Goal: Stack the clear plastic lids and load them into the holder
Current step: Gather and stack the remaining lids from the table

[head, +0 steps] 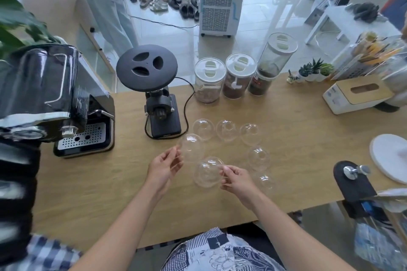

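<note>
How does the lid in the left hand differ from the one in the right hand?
The left hand holds a single lid; the right hand grips what looks like a nested stack. The single lid sits farther from the body, the stack nearer. Both are clear domes.

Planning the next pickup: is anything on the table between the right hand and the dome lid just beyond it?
Nothing visible. The right hand pinches a lid stack, and the nearest loose lid lies just past it on bare wooden table. The left hand holds another lid off to the other side.
</note>
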A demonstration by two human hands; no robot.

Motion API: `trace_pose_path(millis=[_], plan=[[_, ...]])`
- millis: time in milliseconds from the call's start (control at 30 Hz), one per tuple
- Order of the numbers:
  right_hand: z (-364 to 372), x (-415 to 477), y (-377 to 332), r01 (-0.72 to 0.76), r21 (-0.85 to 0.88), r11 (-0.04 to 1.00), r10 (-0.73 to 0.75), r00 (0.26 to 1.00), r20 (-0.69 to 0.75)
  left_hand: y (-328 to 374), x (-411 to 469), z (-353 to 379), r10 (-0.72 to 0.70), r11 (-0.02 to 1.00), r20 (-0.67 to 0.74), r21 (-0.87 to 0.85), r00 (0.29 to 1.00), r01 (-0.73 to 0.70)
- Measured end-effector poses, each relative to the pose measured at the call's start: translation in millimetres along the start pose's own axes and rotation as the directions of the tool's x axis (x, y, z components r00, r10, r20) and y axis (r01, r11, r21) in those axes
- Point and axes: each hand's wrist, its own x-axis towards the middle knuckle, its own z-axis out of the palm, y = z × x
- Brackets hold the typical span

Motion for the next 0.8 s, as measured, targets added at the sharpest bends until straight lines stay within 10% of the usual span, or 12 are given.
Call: trace_pose_path(millis=[267, 800], plan=[[13, 21, 19, 0.008, -0.077, 0.997, -0.019, 0.989, -0.147, -49, -9, -17, -0.134, 0.968, 0.019, 0.215, 0.991, 0.127], [-4, -7, 15, 0.028, -0.313, 0.949, -0.037, 0.999, -0.021, -75, 5, -7, 0.135, 0.715, -0.122, 0.699, 0.983, -0.012]])
